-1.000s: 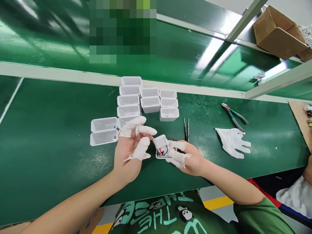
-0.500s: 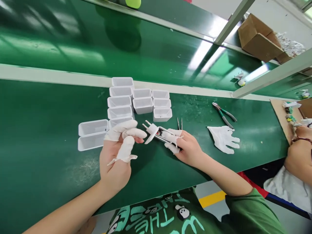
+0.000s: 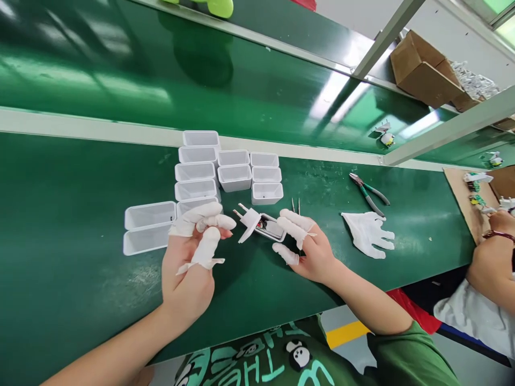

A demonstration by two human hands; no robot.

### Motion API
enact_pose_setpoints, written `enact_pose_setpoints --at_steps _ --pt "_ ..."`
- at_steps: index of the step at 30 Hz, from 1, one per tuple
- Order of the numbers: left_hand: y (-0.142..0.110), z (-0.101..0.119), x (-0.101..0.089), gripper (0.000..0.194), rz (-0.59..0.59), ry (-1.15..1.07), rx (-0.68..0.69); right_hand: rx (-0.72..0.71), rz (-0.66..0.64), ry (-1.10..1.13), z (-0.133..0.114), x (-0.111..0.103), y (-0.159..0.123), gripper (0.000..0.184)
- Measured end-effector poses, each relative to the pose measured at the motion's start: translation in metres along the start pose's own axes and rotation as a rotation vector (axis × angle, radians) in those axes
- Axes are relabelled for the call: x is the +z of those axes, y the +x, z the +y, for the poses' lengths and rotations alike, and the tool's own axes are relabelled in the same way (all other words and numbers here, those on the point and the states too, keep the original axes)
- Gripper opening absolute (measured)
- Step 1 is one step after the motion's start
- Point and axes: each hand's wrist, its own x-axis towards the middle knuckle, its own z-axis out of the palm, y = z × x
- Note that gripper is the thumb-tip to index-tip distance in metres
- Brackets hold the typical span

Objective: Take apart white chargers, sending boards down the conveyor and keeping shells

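Note:
A white two-pin plug housing (image 3: pixel 269 227) sits between my hands, its pins toward the left and its long hollow body uncovered. Small red and dark parts show inside it. My right hand (image 3: pixel 309 244), with white coverings on its fingers, is open at the housing's right end, thumb and fingers apart. Close to the pins, my left hand (image 3: pixel 197 246) has its covered fingertips pressed together; whatever they hold, if anything, is hidden. Tweezers (image 3: pixel 295 205) show their tips just behind my right hand, which hides the rest.
Several white plastic bins (image 3: pixel 235 177) stand behind my hands. Green-handled cutting pliers (image 3: pixel 368 194) and a white glove (image 3: pixel 369 234) lie at right. A cardboard box (image 3: pixel 428 72) sits on the upper shelf. Another person's arm (image 3: pixel 493 257) reaches in at far right.
My right hand has loosened its grip on the plug housing and spread its fingers, uncovering the hollow body. My left hand keeps its pinch. The view has shifted slightly.

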Motion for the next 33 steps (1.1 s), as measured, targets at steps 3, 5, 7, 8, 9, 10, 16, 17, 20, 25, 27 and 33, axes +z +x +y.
enact_pose_setpoints --at_steps 3,5,7,8,9,10,16,17,20,25,27,33 --pt "-0.0009 0.0002 0.0002 0.024 -0.004 -0.002 0.021 -0.011 -0.045 -0.019 -0.0007 0.0018 0.0006 0.042" --pt "-0.0019 -0.0004 0.0007 0.02 -0.013 0.011 0.012 0.007 -0.054 0.003 -0.0022 0.0007 0.0014 0.042" --pt "-0.003 -0.0015 0.001 0.017 -0.027 0.028 0.007 0.021 -0.046 0.046 -0.0034 -0.0014 0.002 0.049" --pt "-0.0034 -0.0022 0.001 0.016 -0.034 0.037 0.012 0.022 -0.03 0.063 -0.0036 -0.0024 0.002 0.052" --pt "-0.0037 -0.0029 0.0009 0.015 -0.039 0.05 0.019 0.017 -0.004 0.073 -0.0036 -0.0033 0.0019 0.053" --pt "-0.0038 -0.0035 0.0007 0.015 -0.043 0.064 0.024 0.01 0.026 0.075 -0.0034 -0.004 0.0015 0.052" --pt "-0.0042 -0.0044 0.0005 0.022 -0.027 0.086 -0.009 0.019 0.019 0.043 -0.0002 -0.005 -0.0007 0.034" --pt "-0.0045 -0.0041 0.0007 0.023 -0.029 0.085 -0.014 0.011 0.002 0.029 0.0002 -0.0047 -0.0006 0.031" --pt "-0.0051 -0.0034 0.0009 0.024 -0.038 0.098 -0.027 0.013 -0.052 0.003 0.0002 -0.0045 0.0003 0.028" --pt "-0.0045 -0.0049 0.0001 0.022 -0.069 0.083 -0.028 0.082 -0.072 0.09 -0.002 -0.0066 0.0025 0.036" --pt "-0.0041 -0.006 -0.0004 0.022 -0.074 0.079 -0.022 0.091 -0.067 0.096 -0.002 -0.0069 0.0028 0.038" --pt "-0.0041 -0.0068 -0.0017 0.025 -0.08 0.078 -0.012 0.03 -0.132 0.029 0.0002 -0.0057 0.0024 0.036"
